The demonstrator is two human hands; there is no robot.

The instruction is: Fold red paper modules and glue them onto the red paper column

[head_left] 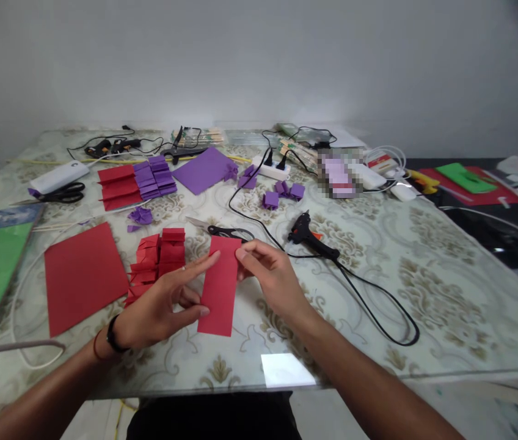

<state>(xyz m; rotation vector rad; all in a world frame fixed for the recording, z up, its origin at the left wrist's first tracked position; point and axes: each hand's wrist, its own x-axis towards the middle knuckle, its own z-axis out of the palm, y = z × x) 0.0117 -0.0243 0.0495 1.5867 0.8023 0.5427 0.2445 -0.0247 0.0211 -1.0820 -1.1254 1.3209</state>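
Strip of red paper (pixel 218 293), held over the front part of the patterned surface (pixel 446 305). The right grip (pixel 268 274) pinches its upper right edge; the left grip (pixel 156 308) lays index finger and thumb along its left side, though whether it pinches cannot be told. Scissors (pixel 217 231) lie just beyond the top edge, folded red pieces (pixel 171 250) beside the left grip. Pattern shows between lower strip edge and front edge; a glue gun (pixel 305 234) lies to the right.
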